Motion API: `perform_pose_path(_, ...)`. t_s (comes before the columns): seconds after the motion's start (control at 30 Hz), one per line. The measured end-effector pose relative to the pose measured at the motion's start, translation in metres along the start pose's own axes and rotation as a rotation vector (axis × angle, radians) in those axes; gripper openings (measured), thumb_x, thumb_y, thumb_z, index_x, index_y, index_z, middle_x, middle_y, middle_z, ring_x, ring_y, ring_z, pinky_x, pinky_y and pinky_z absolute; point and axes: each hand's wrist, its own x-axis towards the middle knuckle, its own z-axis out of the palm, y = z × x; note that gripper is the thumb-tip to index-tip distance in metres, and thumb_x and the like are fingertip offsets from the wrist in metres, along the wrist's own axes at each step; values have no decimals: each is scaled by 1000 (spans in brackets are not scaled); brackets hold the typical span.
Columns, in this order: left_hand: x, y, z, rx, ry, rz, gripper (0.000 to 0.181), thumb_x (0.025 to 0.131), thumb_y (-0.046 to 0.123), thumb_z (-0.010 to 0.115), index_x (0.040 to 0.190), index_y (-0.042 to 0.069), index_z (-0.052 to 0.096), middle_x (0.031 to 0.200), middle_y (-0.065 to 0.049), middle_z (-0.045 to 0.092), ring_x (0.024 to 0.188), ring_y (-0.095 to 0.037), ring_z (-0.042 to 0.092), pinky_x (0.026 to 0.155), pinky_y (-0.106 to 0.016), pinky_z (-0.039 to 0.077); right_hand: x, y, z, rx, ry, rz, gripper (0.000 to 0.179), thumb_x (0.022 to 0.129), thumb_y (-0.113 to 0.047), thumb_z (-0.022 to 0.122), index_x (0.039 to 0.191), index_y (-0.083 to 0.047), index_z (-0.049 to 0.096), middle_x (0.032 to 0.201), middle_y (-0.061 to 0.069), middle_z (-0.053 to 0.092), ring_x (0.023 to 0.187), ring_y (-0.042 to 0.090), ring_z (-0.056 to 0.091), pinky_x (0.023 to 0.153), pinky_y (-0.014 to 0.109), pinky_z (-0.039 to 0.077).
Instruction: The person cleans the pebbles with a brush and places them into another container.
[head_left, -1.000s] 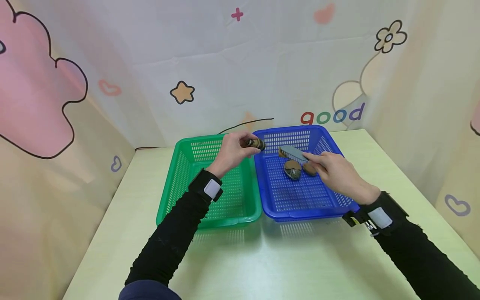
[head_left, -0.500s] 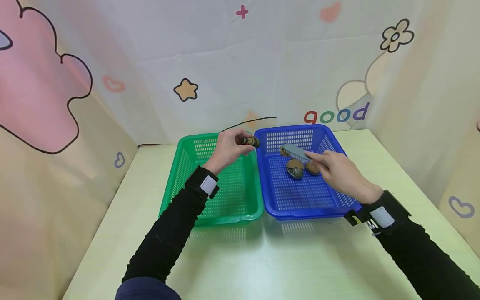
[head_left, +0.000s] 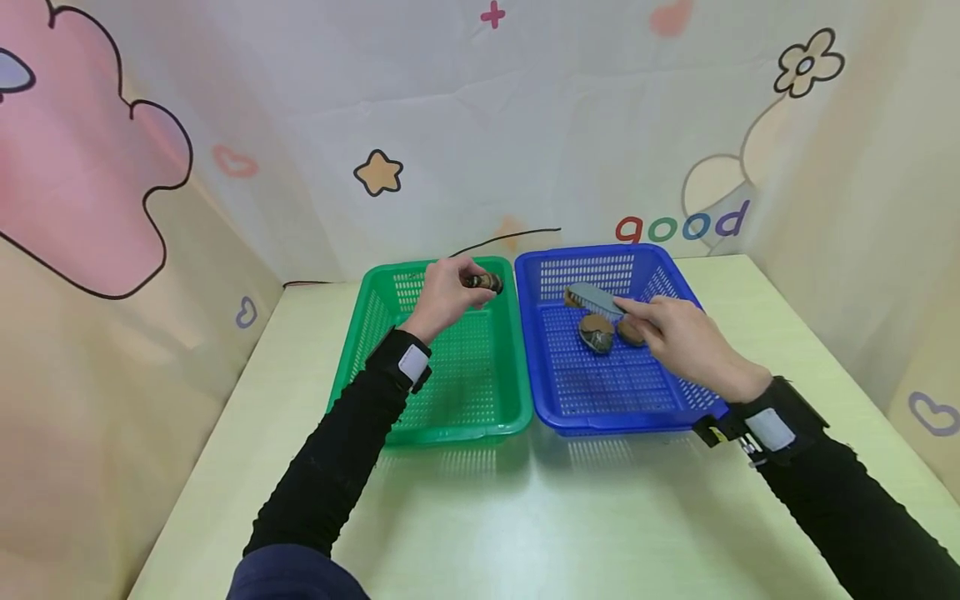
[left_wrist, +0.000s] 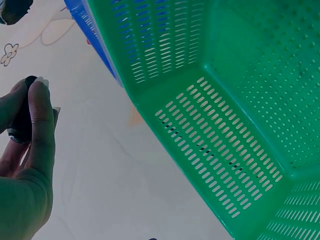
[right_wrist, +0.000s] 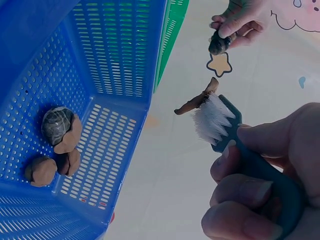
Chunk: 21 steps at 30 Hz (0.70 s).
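My left hand point(head_left: 444, 298) pinches a dark, shiny stone point(head_left: 486, 283) with brownish bands above the far part of the green basket point(head_left: 457, 435). In the right wrist view, the stone point(right_wrist: 219, 44) shows between thumb and fingers. My right hand point(head_left: 686, 346) grips a grey-blue scrubbing brush point(head_left: 594, 298) by its handle over the blue basket point(head_left: 630, 425). A curved strip of brown mud-like stuff point(right_wrist: 192, 103) clings to the white bristles point(right_wrist: 210, 120). Below the brush lies a dark stone point(right_wrist: 56, 125) partly coated in brown, with brown lumps point(right_wrist: 41, 171) beside it.
Both baskets stand side by side on a pale table point(head_left: 480, 517), the green one left, the blue one right. A printed cloth point(head_left: 450, 108) hangs behind them and at both sides. A thin black cord point(head_left: 307, 282) lies along the table's back edge.
My left hand has moved left with the stone, from near the blue basket's edge to above the green basket. The right hand and brush stay nearly in place; the view has shifted slightly.
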Motion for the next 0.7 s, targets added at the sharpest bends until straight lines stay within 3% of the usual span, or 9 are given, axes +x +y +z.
perform_pose_path(0.17,1,-7,0,-4,-11,-41,30,87,12,71,115,4,64,115,-15,66,86,-26,70,74,-29,58,1,-1,0,-3,-6,-4,39,96,-7,58,134,-5,57,74,6,52,68,18,43,60,27,33)
perform_pose_path(0.47,4,-13,-1,64,-8,-50,27,84,11,74,109,3,67,106,-17,67,86,-28,68,72,-31,57,2,-2,1,10,-15,-4,39,96,-9,58,135,-6,56,81,10,59,69,19,44,60,29,33)
perform_pose_path(0.7,8,-21,2,146,-17,-63,26,84,16,75,107,4,67,106,-13,67,97,-27,61,82,-35,50,2,-3,2,17,-22,8,40,96,-10,58,136,-7,55,74,7,51,68,18,43,59,28,32)
